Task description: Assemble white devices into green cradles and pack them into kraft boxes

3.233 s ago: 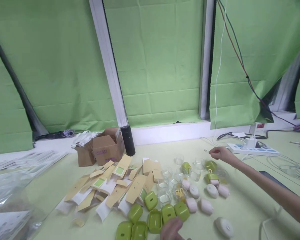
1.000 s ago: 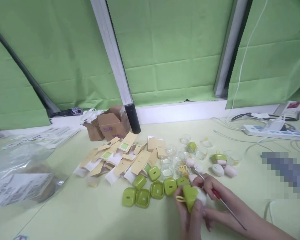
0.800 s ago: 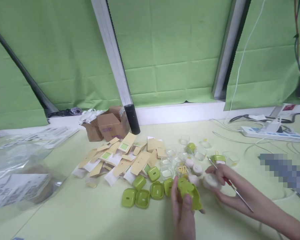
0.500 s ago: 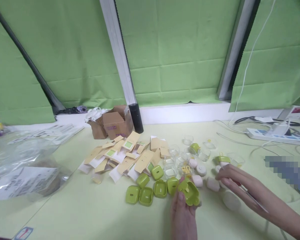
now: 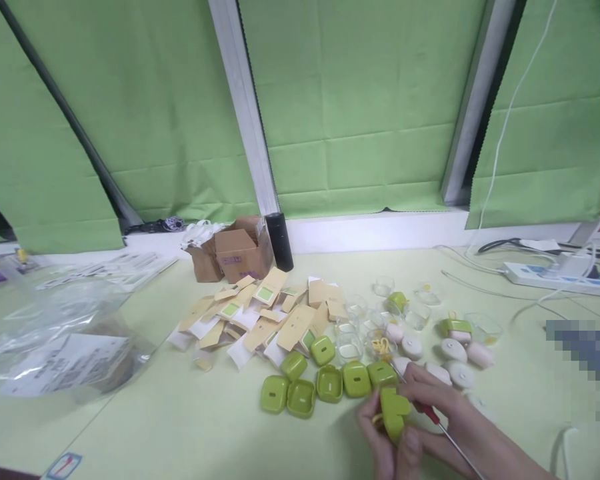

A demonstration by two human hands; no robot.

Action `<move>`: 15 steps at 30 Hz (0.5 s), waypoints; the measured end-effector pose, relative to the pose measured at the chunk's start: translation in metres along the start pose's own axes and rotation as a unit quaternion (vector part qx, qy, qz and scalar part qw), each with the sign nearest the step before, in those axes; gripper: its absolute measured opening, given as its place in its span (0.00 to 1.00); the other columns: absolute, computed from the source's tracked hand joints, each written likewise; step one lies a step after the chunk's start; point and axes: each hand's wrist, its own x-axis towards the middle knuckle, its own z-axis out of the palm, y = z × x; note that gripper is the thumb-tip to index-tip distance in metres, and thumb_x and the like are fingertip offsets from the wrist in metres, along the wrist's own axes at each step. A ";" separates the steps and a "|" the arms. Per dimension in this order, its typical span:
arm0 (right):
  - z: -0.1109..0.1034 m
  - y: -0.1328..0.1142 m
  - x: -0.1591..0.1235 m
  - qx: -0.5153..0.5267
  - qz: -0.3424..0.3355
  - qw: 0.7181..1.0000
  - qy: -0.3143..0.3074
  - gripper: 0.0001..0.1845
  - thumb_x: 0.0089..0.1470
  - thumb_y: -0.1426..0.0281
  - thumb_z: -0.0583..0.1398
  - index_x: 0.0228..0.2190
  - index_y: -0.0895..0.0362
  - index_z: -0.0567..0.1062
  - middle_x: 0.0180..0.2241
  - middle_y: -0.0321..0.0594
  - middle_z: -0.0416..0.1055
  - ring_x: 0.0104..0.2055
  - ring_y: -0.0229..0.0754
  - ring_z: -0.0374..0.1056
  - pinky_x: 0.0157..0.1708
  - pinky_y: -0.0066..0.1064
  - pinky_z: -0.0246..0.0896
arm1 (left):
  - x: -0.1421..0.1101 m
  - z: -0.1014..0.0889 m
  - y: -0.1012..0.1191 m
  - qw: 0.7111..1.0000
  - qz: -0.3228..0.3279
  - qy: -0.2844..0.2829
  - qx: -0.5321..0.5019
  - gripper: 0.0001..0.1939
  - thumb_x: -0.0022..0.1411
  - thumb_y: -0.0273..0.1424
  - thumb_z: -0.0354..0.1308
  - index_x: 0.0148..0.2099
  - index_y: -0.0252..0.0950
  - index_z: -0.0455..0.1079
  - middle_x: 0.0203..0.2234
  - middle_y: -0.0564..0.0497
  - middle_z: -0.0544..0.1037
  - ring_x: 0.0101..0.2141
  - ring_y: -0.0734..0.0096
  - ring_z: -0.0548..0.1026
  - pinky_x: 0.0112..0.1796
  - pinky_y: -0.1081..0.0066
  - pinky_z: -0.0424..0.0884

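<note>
Near the bottom of the head view, my left hand (image 5: 380, 437) grips a green plastic case part (image 5: 394, 413), turned on edge, with a bit of yellow cord showing beside the fingers. Close against it is my right hand (image 5: 455, 420), closed around a thin metal tool (image 5: 433, 415) with a red middle grip. One metal end points up and left past the fingers; the other runs down to the right. Whether my right fingertips touch the case part is hard to see. Several green case halves (image 5: 357, 379) lie just beyond my hands.
Pale round pieces (image 5: 461, 375) and clear plastic cups (image 5: 350, 348) lie beyond my right hand. Opened card packages (image 5: 260, 320) form a pile at centre left. Behind them are a cardboard box (image 5: 243, 253) and a black cylinder (image 5: 280, 241). A power strip (image 5: 560, 279) lies at right.
My right hand has moved left from over the pale pieces to beside my left hand. The green part in my left hand has turned from open side up to on edge.
</note>
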 end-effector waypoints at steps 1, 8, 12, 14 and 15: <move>-0.001 0.001 -0.002 0.012 -0.005 1.000 0.006 0.06 0.55 0.66 0.60 0.28 0.52 0.72 0.26 0.36 0.59 0.29 0.41 0.59 0.28 0.29 0.55 | -0.001 -0.001 -0.003 1.000 -0.009 -0.001 0.004 0.32 0.49 0.46 0.64 0.52 0.36 0.62 0.39 0.43 0.77 0.38 0.64 0.76 0.39 0.70 0.68; -0.001 0.001 -0.011 0.007 -0.003 0.999 0.047 0.01 0.53 0.69 0.60 0.30 0.52 0.73 0.28 0.37 0.63 0.30 0.41 0.61 0.28 0.29 0.58 | -0.004 -0.003 -0.009 0.999 -0.041 -0.027 0.017 0.36 0.51 0.46 0.62 0.60 0.40 0.60 0.60 0.45 0.62 0.62 0.53 0.53 0.57 0.65 0.57; 0.005 0.004 -0.011 -0.007 -0.016 0.997 0.071 0.04 0.50 0.70 0.62 0.26 0.53 0.71 0.25 0.36 0.60 0.27 0.40 0.58 0.26 0.29 0.55 | 0.000 -0.002 0.000 0.998 -0.041 -0.048 -0.013 0.36 0.50 0.46 0.63 0.60 0.42 0.62 0.55 0.43 0.69 0.57 0.51 0.63 0.53 0.63 0.63; 0.004 0.006 -0.005 -0.020 -0.039 0.993 0.105 0.06 0.48 0.72 0.62 0.24 0.53 0.69 0.24 0.35 0.60 0.27 0.41 0.58 0.25 0.29 0.53 | 0.004 -0.007 0.007 0.999 -0.027 -0.024 0.005 0.36 0.48 0.47 0.64 0.58 0.39 0.63 0.49 0.40 0.74 0.50 0.50 0.70 0.48 0.62 0.67; 0.001 0.007 0.000 -0.034 -0.042 0.991 0.123 0.06 0.48 0.72 0.62 0.24 0.53 0.68 0.24 0.35 0.60 0.27 0.41 0.58 0.25 0.30 0.53 | 0.006 -0.013 0.011 0.999 -0.006 0.006 0.037 0.34 0.48 0.46 0.64 0.56 0.39 0.65 0.46 0.40 0.75 0.48 0.51 0.72 0.46 0.63 0.69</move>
